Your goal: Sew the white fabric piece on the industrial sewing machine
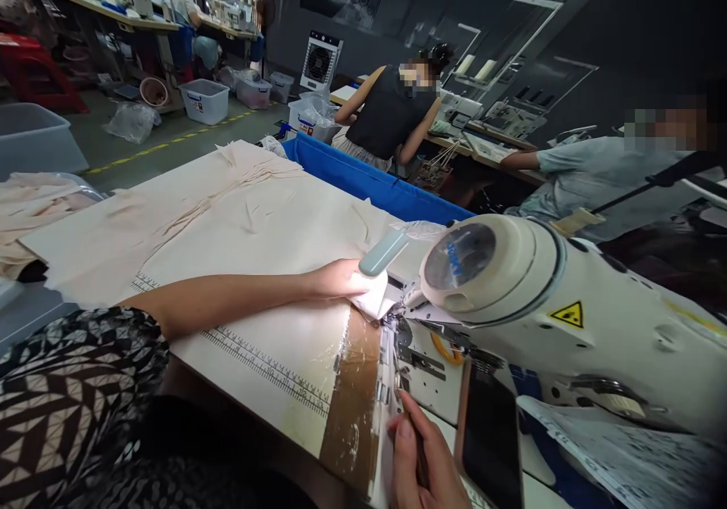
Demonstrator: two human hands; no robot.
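Left hand (335, 278) and right hand (423, 448) are both occupied near the right edge of the white, ruler-marked work surface (295, 335). From the left, thin, pale cream fabric panels (250, 206) are spread, partly rumpled, towards the far left corner of the surface. Nearer the right edge, a small piece of soft white cloth (372, 301) is held in the half-closed left hand, with the thumb laid over it; the other fingertips are hidden, so the firmness of the grip cannot be told. The cloth is lit and lies just beside the needle area of the bulky white sewing machine (528, 266). It is judged light, limp and easily puckered, so it is best taken flat, by the edge away from the needle, and lightly steadied rather than pulled. Along the right edge of the surface, a glossy brown tape strip (357, 388) is laid, and cloth may be expected to slide easily there. Further right, a slender, dark tool (421, 463), perhaps tweezers, is pinched between thumb and index finger of the right hand. Beside it, a dark-screened phone (491, 433) is laid.
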